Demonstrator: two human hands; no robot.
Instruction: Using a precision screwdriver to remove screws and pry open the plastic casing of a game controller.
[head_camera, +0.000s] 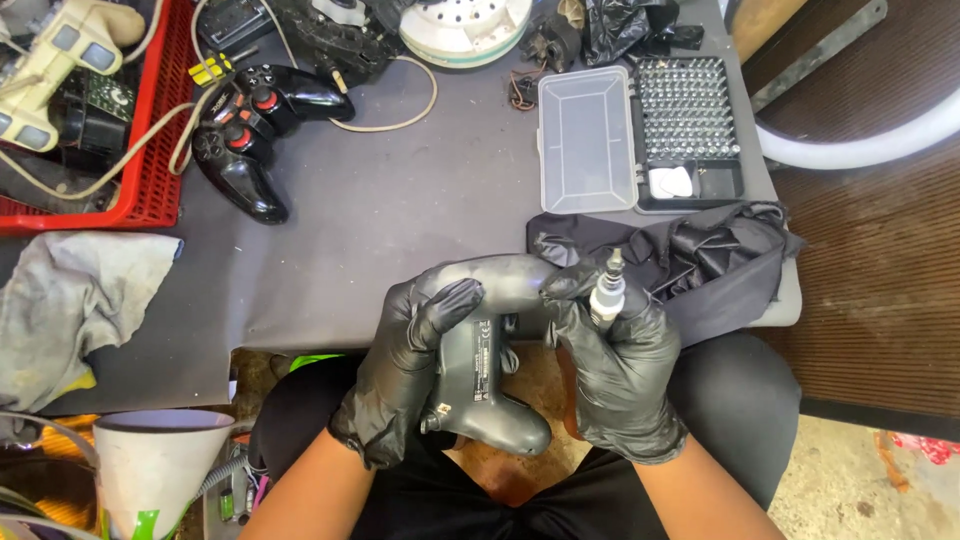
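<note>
Gripping the gamepad (490, 370) back-up over the lap, the left hand (405, 375) wraps it to expose screws; the right hand (620, 375) pinches a screwdriver (607, 292) upright, near the bit case (640, 135).

We cannot see the front face of the dark grey plastic game controller (490, 370); only its back shows, and our black-gloved left hand (405, 375) covers one side of it. Our black-gloved right hand (620, 365) hides most of the slim silver screwdriver (607, 290), its tip included. The red plastic basket (150, 150) and the round white device (465, 25) run off the top edge. The bits in the open black case (690, 120) are too small to tell apart.
</note>
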